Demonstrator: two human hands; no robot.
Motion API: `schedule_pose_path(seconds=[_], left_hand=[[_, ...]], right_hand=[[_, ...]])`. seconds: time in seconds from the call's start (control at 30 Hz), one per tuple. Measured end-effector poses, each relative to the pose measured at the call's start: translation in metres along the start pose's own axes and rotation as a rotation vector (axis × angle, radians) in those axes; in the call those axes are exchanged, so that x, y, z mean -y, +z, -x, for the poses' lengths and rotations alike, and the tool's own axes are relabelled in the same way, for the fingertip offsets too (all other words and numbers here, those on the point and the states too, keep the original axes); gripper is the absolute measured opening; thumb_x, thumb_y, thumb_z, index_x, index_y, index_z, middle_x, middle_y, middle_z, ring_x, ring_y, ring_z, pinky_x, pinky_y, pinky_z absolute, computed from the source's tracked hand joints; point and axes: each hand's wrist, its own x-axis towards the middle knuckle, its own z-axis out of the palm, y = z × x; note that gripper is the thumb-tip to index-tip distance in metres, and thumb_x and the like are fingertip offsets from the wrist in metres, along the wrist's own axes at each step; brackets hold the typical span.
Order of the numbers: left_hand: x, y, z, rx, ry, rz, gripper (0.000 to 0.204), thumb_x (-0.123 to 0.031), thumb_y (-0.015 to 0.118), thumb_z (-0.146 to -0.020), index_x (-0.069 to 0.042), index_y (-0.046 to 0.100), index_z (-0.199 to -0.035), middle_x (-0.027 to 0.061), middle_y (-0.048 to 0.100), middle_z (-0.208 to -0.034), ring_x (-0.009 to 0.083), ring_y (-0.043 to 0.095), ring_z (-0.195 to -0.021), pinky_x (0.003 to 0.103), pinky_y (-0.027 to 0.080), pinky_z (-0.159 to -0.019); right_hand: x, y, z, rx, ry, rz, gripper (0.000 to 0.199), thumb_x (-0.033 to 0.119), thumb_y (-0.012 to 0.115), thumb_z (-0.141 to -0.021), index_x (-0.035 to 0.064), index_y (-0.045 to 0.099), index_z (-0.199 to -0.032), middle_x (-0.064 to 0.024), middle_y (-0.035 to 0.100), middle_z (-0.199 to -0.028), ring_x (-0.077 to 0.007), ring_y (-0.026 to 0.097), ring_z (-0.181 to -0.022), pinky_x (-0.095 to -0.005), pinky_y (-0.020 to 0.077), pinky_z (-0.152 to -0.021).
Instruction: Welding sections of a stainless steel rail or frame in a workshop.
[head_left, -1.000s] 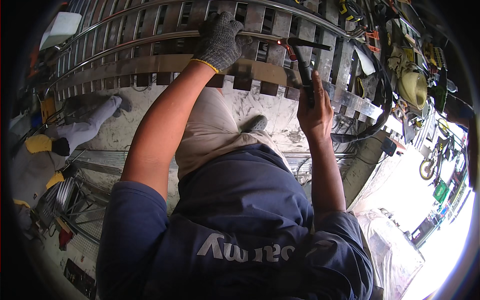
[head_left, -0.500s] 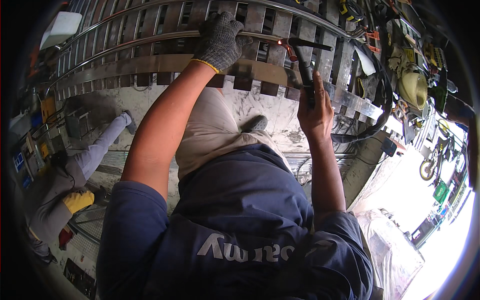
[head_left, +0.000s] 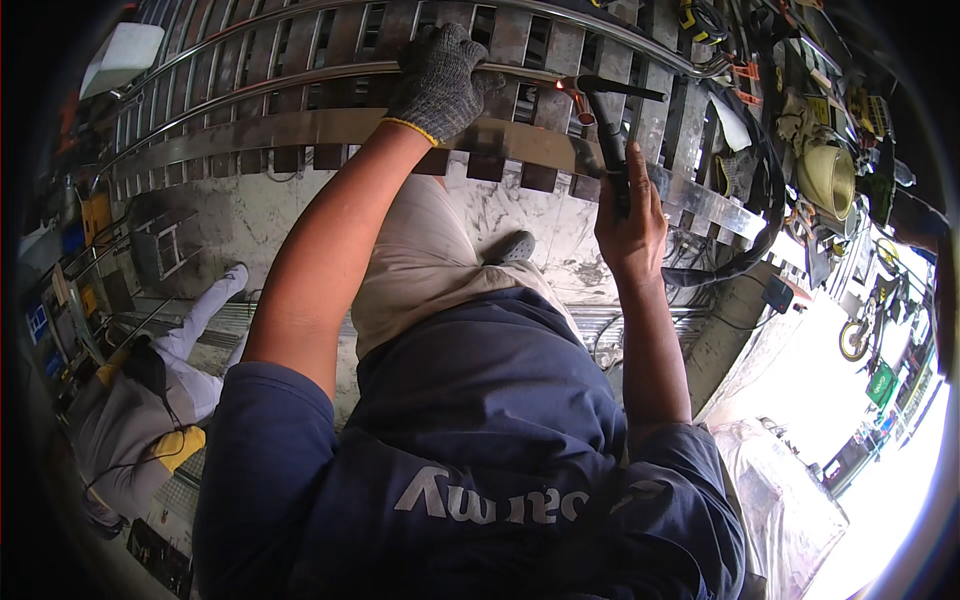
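Note:
My left hand [head_left: 440, 80], in a grey knit glove with a yellow cuff, is closed around the upper round tube of a stainless steel railing [head_left: 300, 125] that lies across in front of me. My bare right hand [head_left: 630, 215] grips the black handle of a welding torch [head_left: 608, 130]. The torch's nozzle points at the same tube just right of my glove, where a small orange glow [head_left: 558, 87] shows. The railing has several flat vertical slats and a flat lower bar.
A thick black cable [head_left: 750, 250] loops from the torch to the right. A yellowish mask [head_left: 830, 180] and tools lie on the cluttered right side. Another person [head_left: 150, 400] in grey top, white trousers and yellow gloves crouches at lower left. My shoe [head_left: 515, 245] rests on the marbled floor.
The other person at the left has shifted downward and toward me. My two hands and the torch have stayed where they were on the tube.

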Motion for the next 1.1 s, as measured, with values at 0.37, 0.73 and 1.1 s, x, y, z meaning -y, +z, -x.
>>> schedule_pose_path(seconds=[0.37,0.73,1.1], left_hand=[[-0.0026,-0.0054,-0.0023,0.026,-0.023,0.058,0.040,-0.042,0.088,-0.081,-0.014,0.080,-0.108,0.0101,0.065,-0.116,0.0353,0.062,-0.113,0.053,0.049,-0.098],[-0.0033,-0.0049,-0.0020,0.076,0.019,-0.082,0.041,-0.042,0.086,-0.083,-0.014,0.078,-0.112,0.0096,0.064,-0.123,0.0343,0.060,-0.120,0.055,0.048,-0.100],[-0.0043,-0.0009,-0.0025,-0.125,0.051,0.014,0.038,-0.034,0.093,-0.075,-0.010,0.077,-0.099,0.0109,0.067,-0.106,0.0358,0.064,-0.104,0.050,0.051,-0.091]], right_hand=[[0.0010,-0.0029,-0.0016,0.021,-0.038,0.017,0.065,0.015,0.071,-0.102,0.0155,0.049,-0.163,-0.0209,0.069,-0.096,-0.0394,0.072,-0.073,-0.0508,0.0595,-0.060],[0.0003,-0.0016,-0.0018,-0.006,-0.014,-0.017,0.064,0.014,0.070,-0.102,0.0161,0.048,-0.163,-0.0210,0.070,-0.096,-0.0396,0.073,-0.076,-0.0501,0.0601,-0.062],[-0.0003,-0.0023,-0.0018,0.002,-0.006,-0.019,0.064,0.014,0.071,-0.103,0.0142,0.049,-0.162,-0.0210,0.070,-0.097,-0.0391,0.073,-0.075,-0.0497,0.0603,-0.061]])
